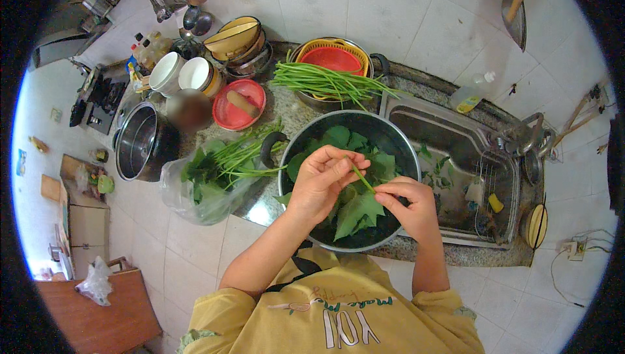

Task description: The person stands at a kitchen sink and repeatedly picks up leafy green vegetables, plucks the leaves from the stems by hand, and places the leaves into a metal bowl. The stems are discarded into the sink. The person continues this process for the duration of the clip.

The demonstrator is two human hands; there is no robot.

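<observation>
– Holding what, head view?
– Green stem [362, 179]. Left hand [325, 178] pinches upper end, right hand [412, 203] pinches lower; both grips closed to stem's width.
– Position?
– Above leaves [359, 214] in dark pot [394, 134], beside sink [449, 216].

A thin green stem [363, 179] is near the middle of the frame. It is pinched at both ends and slants down to the right, over the big pot [405, 152]. The pot is round and dark with a shiny rim. Lots of green leaves [336, 136] lie loose inside it. One big leaf [357, 215] with pointy tips is just under the stem; I can't tell if the two are joined. In the upper middle, a pile of long, bare stalks [325, 83] lies sideways. Left of the pot, a clear, floppy bag [209, 212] holds more greens [228, 162]. Their leaves are low in the bag, and their stalks poke out toward the upper right.
</observation>
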